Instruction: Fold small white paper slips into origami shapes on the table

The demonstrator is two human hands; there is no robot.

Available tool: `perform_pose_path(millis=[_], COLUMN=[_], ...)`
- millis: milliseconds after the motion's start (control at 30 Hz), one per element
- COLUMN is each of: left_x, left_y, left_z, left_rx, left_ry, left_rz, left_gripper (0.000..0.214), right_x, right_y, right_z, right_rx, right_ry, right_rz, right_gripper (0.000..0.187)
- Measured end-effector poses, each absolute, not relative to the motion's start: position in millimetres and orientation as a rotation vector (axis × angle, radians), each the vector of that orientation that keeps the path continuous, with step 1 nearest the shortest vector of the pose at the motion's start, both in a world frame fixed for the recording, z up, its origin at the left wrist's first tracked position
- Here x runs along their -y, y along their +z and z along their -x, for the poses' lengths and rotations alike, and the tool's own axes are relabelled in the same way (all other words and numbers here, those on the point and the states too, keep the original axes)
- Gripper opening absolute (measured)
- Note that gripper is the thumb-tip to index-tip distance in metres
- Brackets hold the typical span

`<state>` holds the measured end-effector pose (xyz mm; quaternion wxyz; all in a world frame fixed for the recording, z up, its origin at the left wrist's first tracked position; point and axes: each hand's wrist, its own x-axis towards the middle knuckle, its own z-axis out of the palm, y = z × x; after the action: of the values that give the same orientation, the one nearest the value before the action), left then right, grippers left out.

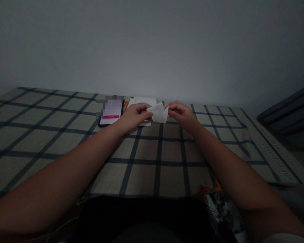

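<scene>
A small white piece of folded paper [160,114] is held up between my two hands, above the checked cloth. My left hand [136,116] pinches its left side between thumb and fingers. At its right edge, my right hand [181,113] has thumb and fingertips closed on a raised corner. Behind and below my left hand lies a white sheet or booklet [143,100], partly covered by the hand. A phone [111,113] with its screen lit and partly blurred lies just left of my left hand.
The checked tablecloth [147,163] covers the table, which meets a pale wall [152,47] at the back. A dark striped fabric item [291,114] stands beyond the right edge. A patterned item [226,212] is near my lap, under my right forearm.
</scene>
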<state>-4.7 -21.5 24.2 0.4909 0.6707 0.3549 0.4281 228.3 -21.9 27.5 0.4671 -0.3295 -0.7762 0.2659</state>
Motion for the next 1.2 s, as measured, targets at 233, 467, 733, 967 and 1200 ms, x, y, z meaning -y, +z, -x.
perform_pose_path(millis=[233, 467, 733, 967, 1200], left_x=[16, 25, 26, 24, 26], left_y=[19, 28, 28, 29, 31], left_z=[3, 3, 3, 3, 3], left_rx=[-0.836, -0.744, -0.836, -0.840, -0.921], left_ry=[1.067, 1.032, 1.066, 1.135, 1.284], left_rz=[-1.521, -1.860, -2.021, -2.037, -2.098], left_gripper=[0.026, 0.038, 0.020, 0.021, 0.019], right_x=[21, 26, 27, 27, 29], right_y=[21, 24, 22, 23, 24], right_z=[-226, -223, -221, -221, -220], right_rx=[2.079, 2.117, 2.071, 2.039, 1.972], right_ry=[0.663, 0.645, 0.707, 0.744, 0.821], right_rz=[0.793, 0.851, 0.864, 0.889, 0.909], right_gripper=[0.022, 0.022, 0.023, 0.029, 0.033])
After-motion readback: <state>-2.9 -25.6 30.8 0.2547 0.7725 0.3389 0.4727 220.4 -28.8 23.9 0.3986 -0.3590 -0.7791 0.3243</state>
